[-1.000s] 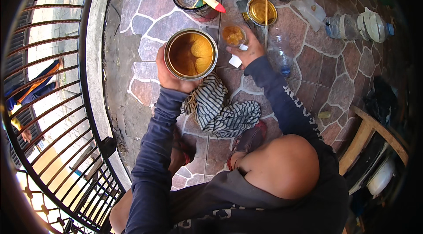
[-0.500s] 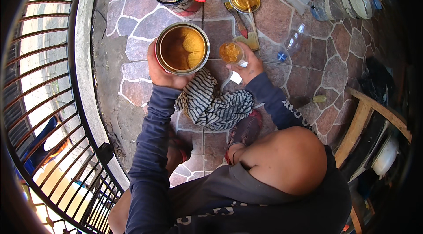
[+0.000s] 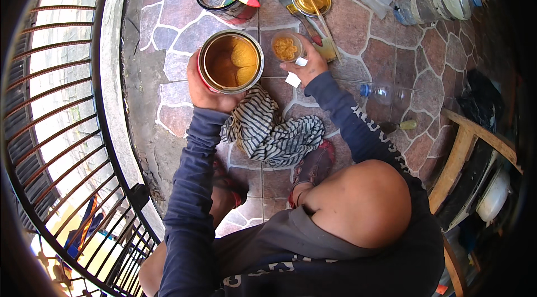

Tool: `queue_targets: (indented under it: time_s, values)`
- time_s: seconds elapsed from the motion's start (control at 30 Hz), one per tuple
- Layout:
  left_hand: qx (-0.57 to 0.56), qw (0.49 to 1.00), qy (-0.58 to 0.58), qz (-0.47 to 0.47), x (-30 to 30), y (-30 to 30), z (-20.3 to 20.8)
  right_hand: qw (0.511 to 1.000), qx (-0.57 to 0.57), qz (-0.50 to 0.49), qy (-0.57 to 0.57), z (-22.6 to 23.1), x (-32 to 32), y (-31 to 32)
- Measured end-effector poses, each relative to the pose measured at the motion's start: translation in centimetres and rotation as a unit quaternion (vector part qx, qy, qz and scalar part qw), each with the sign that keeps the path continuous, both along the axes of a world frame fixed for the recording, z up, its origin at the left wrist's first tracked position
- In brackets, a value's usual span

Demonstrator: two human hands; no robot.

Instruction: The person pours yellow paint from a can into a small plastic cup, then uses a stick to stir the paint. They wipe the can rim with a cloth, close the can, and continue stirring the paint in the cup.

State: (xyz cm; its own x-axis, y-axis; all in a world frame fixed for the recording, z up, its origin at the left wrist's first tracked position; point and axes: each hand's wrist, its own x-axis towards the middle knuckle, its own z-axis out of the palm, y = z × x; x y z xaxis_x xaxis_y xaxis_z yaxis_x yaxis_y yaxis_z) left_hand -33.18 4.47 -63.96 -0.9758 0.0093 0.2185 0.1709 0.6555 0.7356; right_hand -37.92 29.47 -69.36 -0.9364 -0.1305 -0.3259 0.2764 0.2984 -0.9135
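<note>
Moving forward, the right hand (image 3: pixel 309 66) is curling around the clear cup (image 3: pixel 286 34) and bringing it nearer the open tin (image 3: pixel 218 62), which the left hand (image 3: pixel 208 94) is clasping; both containers are staying side by side, while the clear bottle (image 3: pixel 383 93) is swinging round on the floor (image 3: pixel 348 25).

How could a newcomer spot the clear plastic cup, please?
Above the patterned brown tile floor, the left hand holds a round, open metal tin. To its right, the right hand holds the cup, small and golden inside; unlike the larger tin, it has see-through walls.
</note>
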Motion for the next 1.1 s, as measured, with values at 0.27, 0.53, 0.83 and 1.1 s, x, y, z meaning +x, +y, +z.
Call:
queue_targets:
  time_s: [0.27, 0.53, 0.83, 1.1]
  values:
    - [0.093, 0.994, 0.007, 0.058, -0.8, -0.1, -2.5, 0.991, -0.066, -0.06, -0.105, 1.2, 1.3, 0.3]
    - [-0.022, 0.996, 0.066, 0.06, -1.6, 0.3, -1.8, 0.998, 0.021, 0.011, 0.053, -0.3, 1.0, -0.1]
    - [-0.098, 0.984, 0.126, 0.082, -2.0, 1.6, -0.7, 0.993, 0.048, 0.005, -0.111, 3.1, 2.6, 0.8]
    - [-0.124, 0.976, 0.164, 0.069, -2.2, 1.6, -0.4, 0.965, -0.157, -0.001, -0.211, 4.7, 4.7, 1.9]
